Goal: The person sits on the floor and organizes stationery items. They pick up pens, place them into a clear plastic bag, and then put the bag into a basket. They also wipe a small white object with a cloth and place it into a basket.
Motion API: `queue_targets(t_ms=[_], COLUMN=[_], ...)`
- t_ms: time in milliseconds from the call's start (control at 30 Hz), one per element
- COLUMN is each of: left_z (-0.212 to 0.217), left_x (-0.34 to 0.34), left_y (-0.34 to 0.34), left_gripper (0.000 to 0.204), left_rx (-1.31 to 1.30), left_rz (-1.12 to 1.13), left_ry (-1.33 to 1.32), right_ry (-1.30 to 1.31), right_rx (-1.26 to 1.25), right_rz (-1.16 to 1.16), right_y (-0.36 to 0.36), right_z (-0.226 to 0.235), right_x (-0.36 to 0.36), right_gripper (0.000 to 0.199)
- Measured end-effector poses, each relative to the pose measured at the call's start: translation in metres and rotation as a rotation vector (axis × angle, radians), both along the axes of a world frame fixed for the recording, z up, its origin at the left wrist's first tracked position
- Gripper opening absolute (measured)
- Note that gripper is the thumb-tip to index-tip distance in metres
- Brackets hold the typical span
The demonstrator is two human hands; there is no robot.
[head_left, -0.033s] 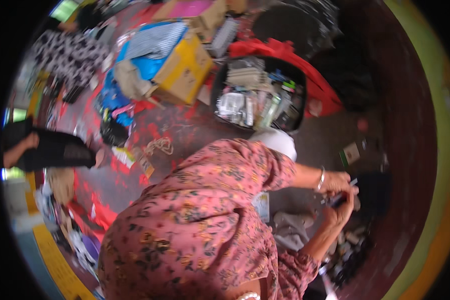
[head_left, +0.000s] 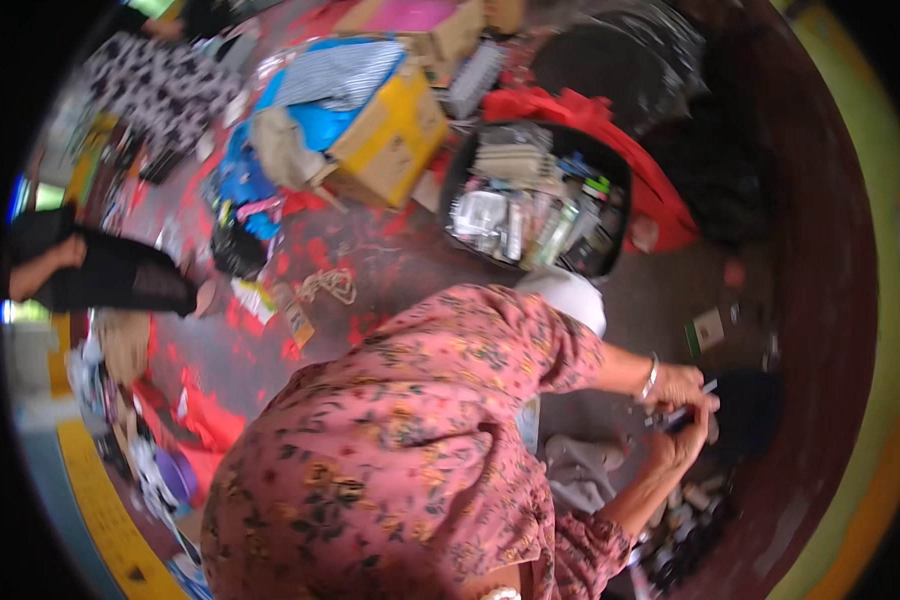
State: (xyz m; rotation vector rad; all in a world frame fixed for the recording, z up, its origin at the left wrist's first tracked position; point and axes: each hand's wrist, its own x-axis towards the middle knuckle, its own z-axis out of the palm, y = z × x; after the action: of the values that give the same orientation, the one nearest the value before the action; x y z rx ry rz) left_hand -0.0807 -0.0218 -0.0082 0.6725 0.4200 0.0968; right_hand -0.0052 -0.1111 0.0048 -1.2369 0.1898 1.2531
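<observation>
My left hand (head_left: 673, 384), with a silver bracelet at its wrist, meets my right hand (head_left: 686, 440) at the right of the head view. Between them they grip a small dark object (head_left: 678, 417), partly hidden by the fingers and too blurred to name. A thin whitish tip (head_left: 710, 386) sticks out beside my left fingertips. Both arms reach out from a pink floral top (head_left: 390, 430). Under the forearms shows grey cloth (head_left: 578, 475). Several small loose items (head_left: 685, 515), dark and pale, lie heaped below my right forearm.
A black bin (head_left: 620, 215) full of packets stands above my left arm, backed by red cloth (head_left: 660, 185). Farther left is a yellow-brown cardboard box (head_left: 395, 140) holding blue cloth. A green-and-white small box (head_left: 706, 331) lies near the wall. A person in black (head_left: 100, 265) is at the left.
The whole view shifts slightly, so the bin, boxes and left-hand clutter appear farther right. Both hands stay together on the small dark object.
</observation>
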Motion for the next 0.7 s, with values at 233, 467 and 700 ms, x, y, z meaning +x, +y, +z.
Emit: queue_targets(t_ms=[233, 467, 700], left_z=[-0.022, -0.009, -0.011], left_x=[0.006, -0.005, -0.003], left_y=[-0.005, -0.003, 0.009], left_gripper=[0.039, 0.044, 0.048], left_rx=[-0.074, -0.407, -0.467], left_rz=[0.112, 0.069, 0.057], left_ry=[0.039, -0.038, -0.11], right_ry=[-0.005, -0.051, -0.3], right_rx=[0.057, 0.164, 0.132], right_rz=[-0.004, 0.038, 0.031], right_y=[0.012, 0.023, 0.032], right_z=[-0.006, 0.009, 0.017], right_x=[0.002, -0.013, -0.022], right_gripper=[0.031, 0.011, 0.011])
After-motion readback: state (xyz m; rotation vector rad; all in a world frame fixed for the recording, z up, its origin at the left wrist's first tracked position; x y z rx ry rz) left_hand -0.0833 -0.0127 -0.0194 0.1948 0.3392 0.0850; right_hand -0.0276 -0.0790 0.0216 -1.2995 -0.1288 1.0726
